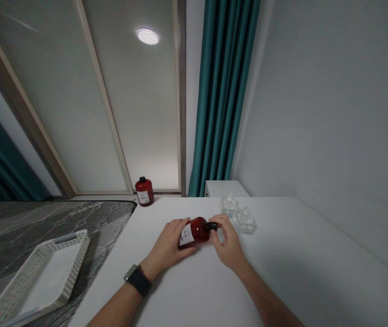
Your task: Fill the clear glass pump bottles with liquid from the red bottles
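Observation:
A dark red bottle (199, 230) with a white label lies tilted on its side above the white table (194, 290). My left hand (171, 244) is wrapped round its base end. At the neck, the thumb and fingers of my right hand (227, 243) are closed on the black cap (211, 226), which looks like a pump top. Whether the bottle touches the table I cannot tell. Just beyond my right hand lie clear plastic pieces (243, 220), perhaps packaging. Another dark red bottle (144, 192) with a black cap stands upright at the table's far left corner.
A white perforated basket (71, 268) sits on a grey patterned surface (17, 245) to the left. The wall (333, 136) borders the table on the right. Behind the table are a white cabinet (226, 188), a teal curtain (226, 91) and frosted sliding doors (139, 113).

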`<action>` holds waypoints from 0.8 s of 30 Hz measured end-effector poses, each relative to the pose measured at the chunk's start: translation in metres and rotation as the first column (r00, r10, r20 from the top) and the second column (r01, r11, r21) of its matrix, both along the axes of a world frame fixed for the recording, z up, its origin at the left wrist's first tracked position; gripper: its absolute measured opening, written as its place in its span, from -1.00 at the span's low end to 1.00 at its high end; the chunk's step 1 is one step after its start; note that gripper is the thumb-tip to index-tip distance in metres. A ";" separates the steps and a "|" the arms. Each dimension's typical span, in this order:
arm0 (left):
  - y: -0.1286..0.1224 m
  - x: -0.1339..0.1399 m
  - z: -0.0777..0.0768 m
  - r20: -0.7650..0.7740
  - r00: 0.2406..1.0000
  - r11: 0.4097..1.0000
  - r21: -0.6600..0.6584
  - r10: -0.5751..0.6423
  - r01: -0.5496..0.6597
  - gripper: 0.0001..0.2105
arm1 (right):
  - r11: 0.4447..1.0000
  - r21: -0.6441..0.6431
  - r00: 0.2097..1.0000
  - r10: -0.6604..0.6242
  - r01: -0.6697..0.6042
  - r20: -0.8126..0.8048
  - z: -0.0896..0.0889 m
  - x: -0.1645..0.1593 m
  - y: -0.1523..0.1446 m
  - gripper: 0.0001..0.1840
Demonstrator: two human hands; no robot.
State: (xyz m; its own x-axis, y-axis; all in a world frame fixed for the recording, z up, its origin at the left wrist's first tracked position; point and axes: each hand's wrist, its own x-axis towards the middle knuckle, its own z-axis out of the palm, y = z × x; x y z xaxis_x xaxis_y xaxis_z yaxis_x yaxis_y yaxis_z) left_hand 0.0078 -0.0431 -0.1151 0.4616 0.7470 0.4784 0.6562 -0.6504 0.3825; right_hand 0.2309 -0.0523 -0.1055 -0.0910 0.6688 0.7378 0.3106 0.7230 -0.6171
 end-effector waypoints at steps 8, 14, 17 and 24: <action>-0.001 0.002 0.002 0.128 0.991 0.990 -0.137 0.047 -0.029 -0.32 | 0.997 -0.050 0.998 -0.066 0.066 -0.013 -0.002 0.000 0.004 -0.78; -0.006 0.008 0.007 0.306 0.948 0.956 -0.294 0.092 0.002 -0.35 | 0.976 -0.178 0.990 -0.112 0.125 0.082 -0.020 0.003 0.017 -0.89; -0.006 0.008 0.010 0.310 0.944 0.952 -0.305 0.116 -0.017 -0.36 | 0.960 -0.246 0.969 -0.071 0.131 0.235 -0.032 0.007 0.024 -0.91; -0.003 0.004 0.011 0.305 0.934 0.942 -0.325 0.186 -0.082 -0.40 | 0.941 -0.270 0.933 -0.100 0.202 0.346 -0.049 0.016 0.033 -0.67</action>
